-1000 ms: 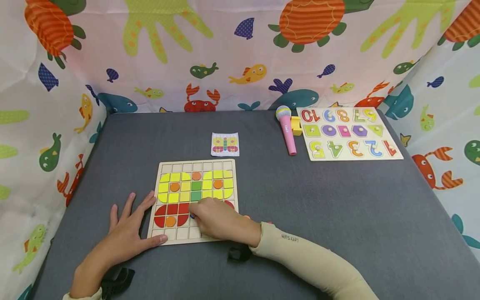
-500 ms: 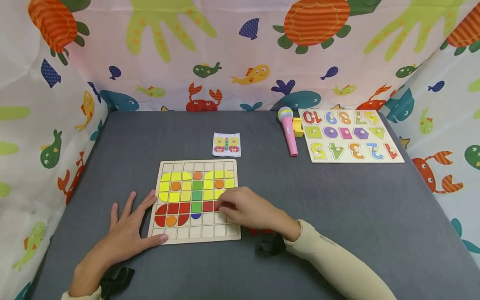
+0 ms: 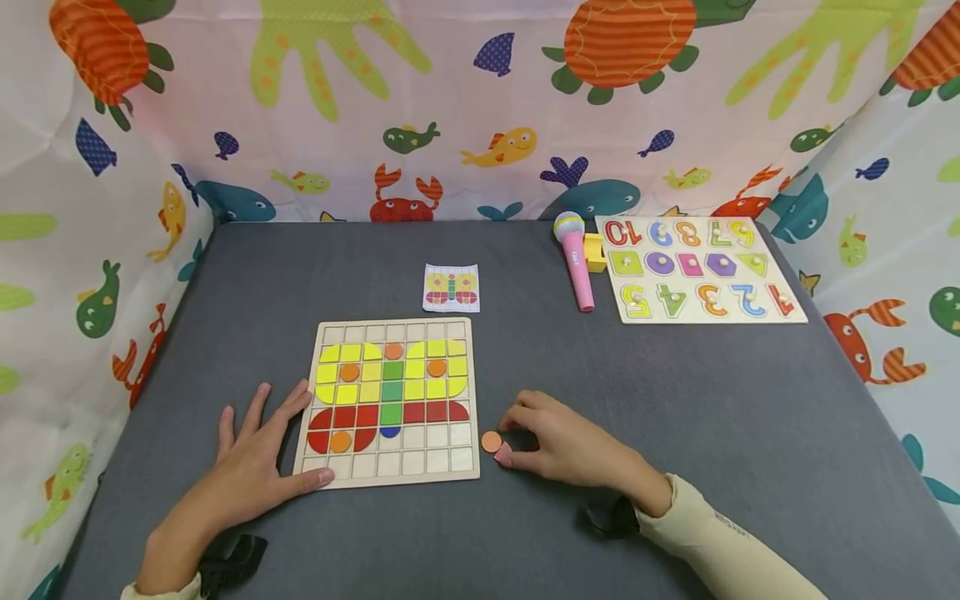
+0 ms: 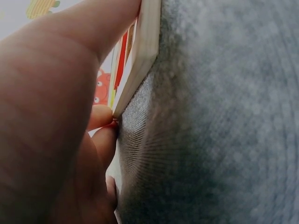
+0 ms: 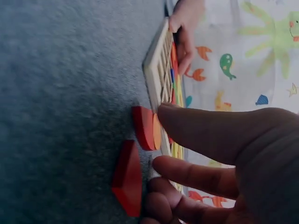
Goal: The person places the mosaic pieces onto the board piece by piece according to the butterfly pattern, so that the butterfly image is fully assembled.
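A wooden grid board (image 3: 438, 461) lies on the table, bearing yellow, red, green, orange and blue pieces in a butterfly-like pattern. My left hand (image 3: 247, 462) rests at its left side, thumb on the near-left corner and spread fingers along the edge. Just right of the board, my right hand (image 3: 573, 446) hovers low with thumb and forefinger apart, beside an orange disc (image 3: 491, 442). In the right wrist view, a red piece (image 5: 142, 128) touches or nearly touches that orange disc (image 5: 157, 132), and another red piece (image 5: 127, 177) lies closer. Neither appears pinched.
A small card (image 3: 451, 288) with a butterfly pattern lies beyond the board. At the back right are a pink toy microphone (image 3: 577, 267), a yellow block (image 3: 594, 252) and a number puzzle board (image 3: 705, 268). A patterned curtain (image 3: 450, 83) encloses the grey table (image 3: 360, 542).
My right hand has moved from the board rightward to the loose pieces. A green piece and red pieces now show in the row it covered. The left hand has stayed put.
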{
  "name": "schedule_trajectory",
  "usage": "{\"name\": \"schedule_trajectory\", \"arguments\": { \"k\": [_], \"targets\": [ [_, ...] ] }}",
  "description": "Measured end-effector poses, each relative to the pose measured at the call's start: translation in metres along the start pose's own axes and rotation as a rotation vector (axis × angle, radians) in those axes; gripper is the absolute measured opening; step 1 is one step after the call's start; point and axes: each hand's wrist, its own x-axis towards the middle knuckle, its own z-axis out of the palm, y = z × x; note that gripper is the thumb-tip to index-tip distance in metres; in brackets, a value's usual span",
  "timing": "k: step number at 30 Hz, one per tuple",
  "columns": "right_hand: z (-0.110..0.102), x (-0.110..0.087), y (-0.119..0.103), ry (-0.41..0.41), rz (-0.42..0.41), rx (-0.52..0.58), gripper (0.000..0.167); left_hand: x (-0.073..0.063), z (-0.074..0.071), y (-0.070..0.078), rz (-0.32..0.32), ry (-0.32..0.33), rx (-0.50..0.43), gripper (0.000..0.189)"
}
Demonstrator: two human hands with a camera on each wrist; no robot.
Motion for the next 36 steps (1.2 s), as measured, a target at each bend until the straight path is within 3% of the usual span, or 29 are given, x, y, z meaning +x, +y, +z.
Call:
{"name": "schedule_trajectory", "arguments": {
  "k": [4, 8, 17, 23, 27, 33, 36],
  "targets": [
    [0.004, -0.003, 0.000, 0.028, -0.031, -0.076, 0.025, -0.001, 0.000, 0.000, 0.001, 0.004, -0.012, 0.122],
    [0.004, -0.003, -0.001, 0.026, -0.019, -0.067, 0.025, -0.001, 0.001, 0.001, -0.006, -0.003, -0.009, 0.122],
    [-0.004, 0.007, 0.003, 0.043, 0.033, 0.241, 0.019, -0.001, 0.000, 0.000, 0.000, 0.004, -0.010, 0.121],
    [-0.008, 0.030, -0.002, 0.021, -0.035, 0.443, 0.010, -0.001, 0.001, 0.000, -0.007, -0.001, -0.001, 0.122],
    [-0.006, 0.047, -0.007, 0.020, -0.076, 0.471, 0.014, -0.001, 0.002, 0.000, -0.008, 0.002, 0.000, 0.122],
    [0.000, 0.069, -0.021, -0.007, -0.012, 0.513, 0.013, -0.001, 0.001, 0.001, -0.012, 0.003, -0.007, 0.122],
    [0.002, 0.078, -0.028, -0.029, -0.020, 0.537, 0.010, -0.001, 0.000, 0.002, -0.010, 0.007, -0.008, 0.122]
  ]
}}
